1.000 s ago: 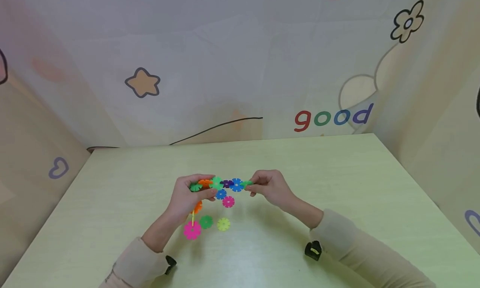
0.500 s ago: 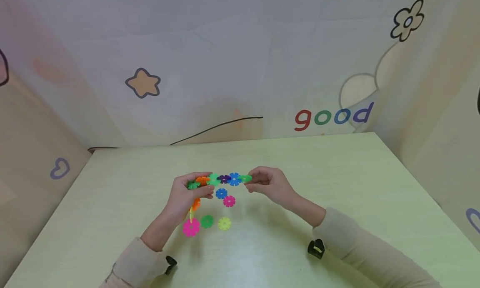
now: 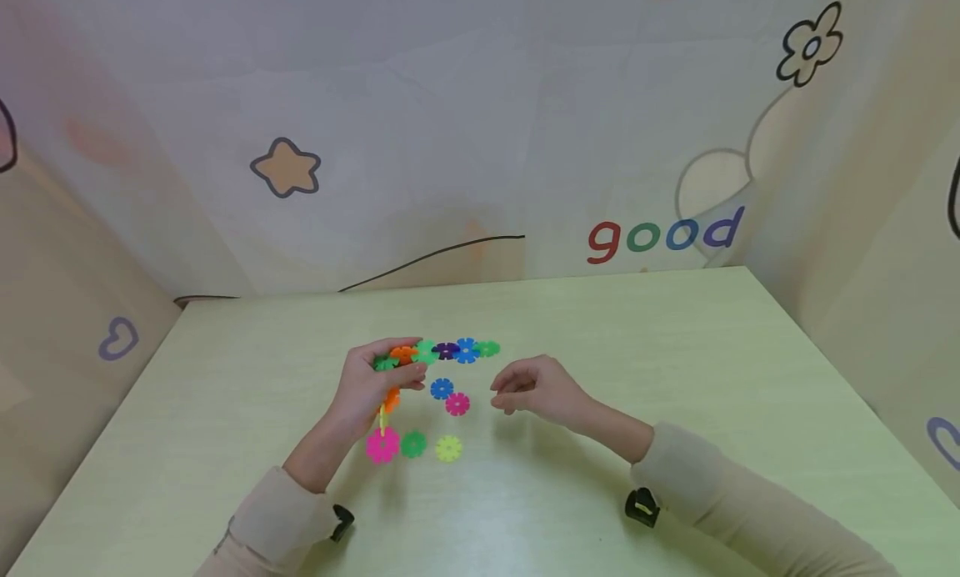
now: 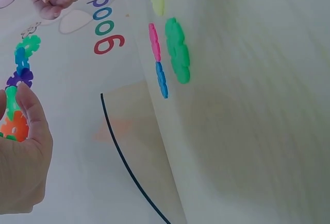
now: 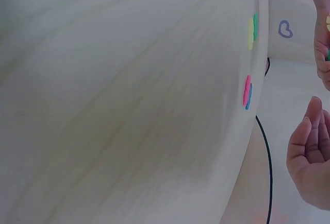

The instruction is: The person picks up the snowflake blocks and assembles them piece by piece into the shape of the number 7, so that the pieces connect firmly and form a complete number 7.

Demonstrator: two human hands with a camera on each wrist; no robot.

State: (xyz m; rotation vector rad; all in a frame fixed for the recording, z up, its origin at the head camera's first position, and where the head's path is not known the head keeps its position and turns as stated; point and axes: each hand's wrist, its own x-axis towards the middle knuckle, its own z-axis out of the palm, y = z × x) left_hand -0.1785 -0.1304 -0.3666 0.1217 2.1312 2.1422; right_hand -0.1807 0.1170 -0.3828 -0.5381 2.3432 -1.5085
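Left hand: the left hand (image 3: pixel 378 385) pinches the flower chain (image 3: pixel 446 351) between thumb and fingers, close to one end of its upper row.
Right hand: the right hand (image 3: pixel 543 389) is apart from the chain, its fingers loosely bent with nothing between them, beside the loose pieces.
Flower chain: it is in the air above the table (image 3: pixel 637 327); the upper row goes out sideways to the green end flower (image 3: pixel 487 348), and below the palm hang an orange flower (image 3: pixel 391 400), a yellow flower (image 3: pixel 383 420) and a big pink flower (image 3: pixel 382 445). The joint behind the palm is hidden.
Sagging row: the far end has no support, so a slot which is not pushed deep enough could slip, and the green end flower could fall.
Hanging part: if the left hand turns quickly, this weight may swing and twist the joints.
Loose flowers: small blue (image 3: pixel 442 388), small pink (image 3: pixel 457 404), green (image 3: pixel 413 444) and pale yellow (image 3: pixel 448 449) lie flat on the table; fingertips could push them away instead of lifting them.
Too strong pinch: it could bend the thin petals and loosen the row.
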